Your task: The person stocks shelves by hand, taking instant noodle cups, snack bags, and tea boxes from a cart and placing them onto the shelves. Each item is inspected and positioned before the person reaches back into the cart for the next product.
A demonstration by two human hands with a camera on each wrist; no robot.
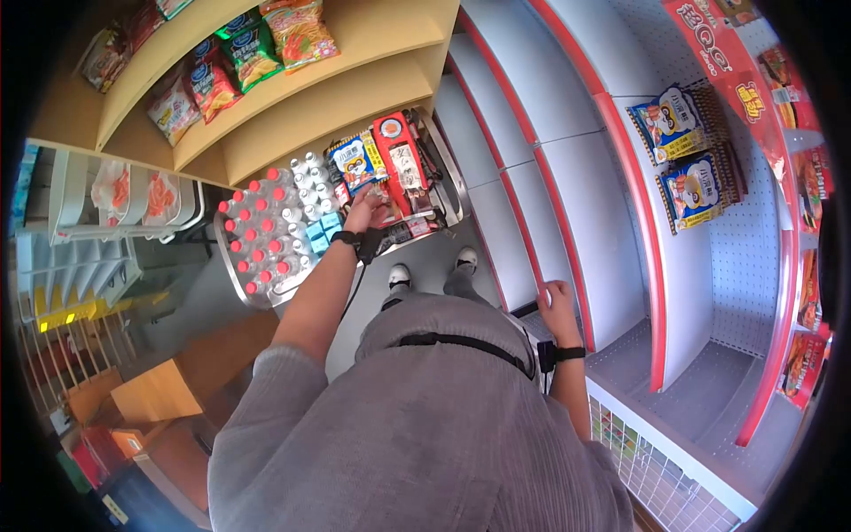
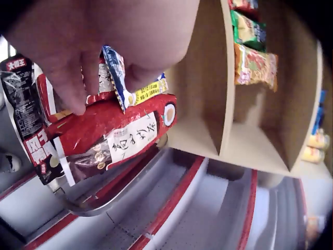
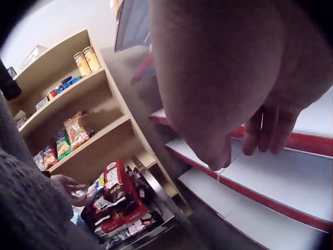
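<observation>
My left hand (image 1: 366, 213) reaches over the packets on a metal-railed cart (image 1: 456, 182). In the left wrist view, its thumb overlaps a blue and white snack packet (image 2: 118, 73), with the other fingers apart from it over the red packs. Beneath lies a red pack with a white label (image 2: 117, 133), and a black and red packet (image 2: 26, 114) is at its end. My right hand (image 1: 557, 310) hangs low beside the white shelves, fingers loosely bent and holding nothing.
Red-capped bottles (image 1: 257, 226), white-capped bottles (image 1: 310, 182) and light blue boxes (image 1: 321, 232) share the cart. A wooden shelf (image 1: 381, 40) with snack bags stands ahead. White shelves with red edges (image 1: 550, 177) run along the right, with blue packets (image 1: 696, 191) hanging farther right.
</observation>
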